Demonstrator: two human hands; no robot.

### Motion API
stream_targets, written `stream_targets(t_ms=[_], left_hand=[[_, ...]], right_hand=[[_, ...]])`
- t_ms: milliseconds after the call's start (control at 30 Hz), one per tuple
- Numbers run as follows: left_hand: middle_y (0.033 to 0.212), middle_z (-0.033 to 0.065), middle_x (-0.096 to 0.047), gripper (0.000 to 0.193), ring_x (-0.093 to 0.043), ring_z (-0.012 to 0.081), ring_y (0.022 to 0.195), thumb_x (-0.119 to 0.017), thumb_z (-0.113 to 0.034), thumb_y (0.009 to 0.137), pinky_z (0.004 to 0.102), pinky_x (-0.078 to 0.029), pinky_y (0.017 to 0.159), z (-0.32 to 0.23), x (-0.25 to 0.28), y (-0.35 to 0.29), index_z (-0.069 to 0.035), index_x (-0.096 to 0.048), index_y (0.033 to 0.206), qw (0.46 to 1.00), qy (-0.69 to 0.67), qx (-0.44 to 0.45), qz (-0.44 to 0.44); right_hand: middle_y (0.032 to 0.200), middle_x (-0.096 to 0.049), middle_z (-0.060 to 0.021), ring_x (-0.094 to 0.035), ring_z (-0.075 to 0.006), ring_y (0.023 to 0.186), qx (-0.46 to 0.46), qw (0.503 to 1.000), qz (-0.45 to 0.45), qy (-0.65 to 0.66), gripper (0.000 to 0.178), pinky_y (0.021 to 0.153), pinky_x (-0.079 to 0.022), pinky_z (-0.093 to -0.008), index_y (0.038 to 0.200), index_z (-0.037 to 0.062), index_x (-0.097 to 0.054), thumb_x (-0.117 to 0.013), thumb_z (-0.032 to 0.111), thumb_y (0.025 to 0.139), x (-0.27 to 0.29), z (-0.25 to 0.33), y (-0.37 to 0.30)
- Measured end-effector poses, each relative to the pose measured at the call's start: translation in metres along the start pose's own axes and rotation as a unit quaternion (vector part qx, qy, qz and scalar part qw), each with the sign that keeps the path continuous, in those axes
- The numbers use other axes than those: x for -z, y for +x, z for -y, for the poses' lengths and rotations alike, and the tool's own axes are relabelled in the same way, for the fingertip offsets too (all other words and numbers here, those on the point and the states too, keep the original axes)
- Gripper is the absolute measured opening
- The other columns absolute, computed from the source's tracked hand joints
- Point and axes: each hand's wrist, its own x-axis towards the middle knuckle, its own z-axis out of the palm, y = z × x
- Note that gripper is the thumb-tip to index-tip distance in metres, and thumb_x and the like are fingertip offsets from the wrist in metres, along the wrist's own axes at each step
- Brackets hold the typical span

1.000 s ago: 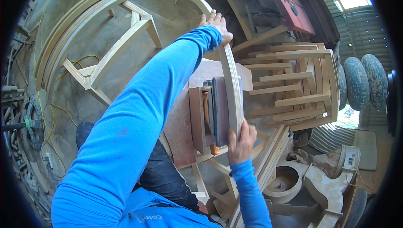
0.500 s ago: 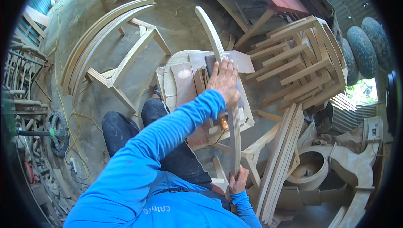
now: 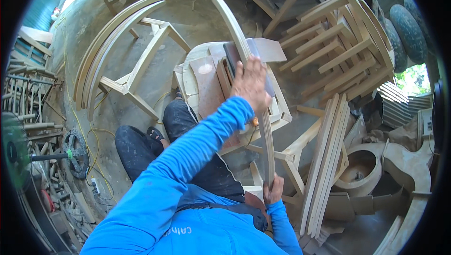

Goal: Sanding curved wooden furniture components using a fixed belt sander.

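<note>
Head view: the left hand point(image 3: 251, 83) lies flat, its grip spread and pressing a long curved wooden slat point(image 3: 256, 95) onto the small wooden table point(image 3: 197, 74); the right hand point(image 3: 273, 190) has its grip closed round the slat's near end. Steady downward pressure and a firm near-end hold would likely keep the slat from shifting. Stacked wooden frames point(image 3: 343, 43) stand just beyond.

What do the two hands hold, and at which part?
Right hand grips the long curved pale wooden strip at its near end; left hand presses on its middle.
</note>
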Motion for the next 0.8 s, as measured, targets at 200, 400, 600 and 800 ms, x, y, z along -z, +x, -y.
stream_targets(t_ms=[200, 400, 600, 800], left_hand=[[0.171, 0.0204, -0.018, 0.089, -0.011, 0.0341, 0.16, -0.059, -0.039, 0.087, 0.0518, -0.012, 0.129, 0.078, 0.01, 0.106, -0.001, -0.027, 0.161, 1.0, -0.004, 0.024, 0.007], [0.173, 0.0175, -0.011, 0.089, -0.006, 0.0349, 0.161, -0.053, -0.051, 0.091, 0.0548, -0.008, 0.128, 0.166, 0.014, 0.208, -0.014, -0.023, 0.166, 0.985, 0.044, 0.149, 0.071], [0.17, 0.0254, -0.016, 0.093, -0.009, 0.0408, 0.159, -0.061, -0.05, 0.085, 0.0537, -0.012, 0.128, 0.236, 0.017, 0.266, -0.02, -0.025, 0.165, 0.97, -0.034, 0.239, -0.002], [0.17, 0.0213, -0.022, 0.09, -0.017, 0.0403, 0.158, -0.064, -0.041, 0.085, 0.0551, -0.019, 0.126, 0.246, -0.005, 0.274, -0.022, -0.027, 0.165, 0.977, 0.044, 0.179, 0.104]], right_hand=[[0.112, -0.06, -0.0187, -0.057, -0.0384, 0.103, 0.043, 0.996, -0.064, -0.036, 0.053, 0.096, -0.045, -0.0487, 0.136, 0.0022, -0.06, -0.074, 0.01, 0.086, -0.019, 0.043, 0.121], [0.133, -0.056, -0.0157, -0.046, -0.0391, 0.13, 0.089, 0.982, -0.119, -0.114, 0.048, 0.111, -0.035, -0.0496, 0.129, 0.0037, -0.066, -0.076, 0.015, 0.084, -0.02, 0.106, 0.245], [0.142, -0.051, -0.016, -0.038, -0.0396, 0.14, 0.113, 0.985, -0.105, -0.081, 0.049, 0.116, -0.029, -0.0516, 0.129, 0.0048, -0.066, -0.076, 0.015, 0.082, -0.036, 0.133, 0.323], [0.14, -0.051, -0.015, -0.034, -0.0389, 0.142, 0.132, 0.987, -0.072, -0.065, 0.051, 0.118, -0.026, -0.053, 0.13, 0.0029, -0.064, -0.074, 0.017, 0.082, -0.043, 0.15, 0.363]])
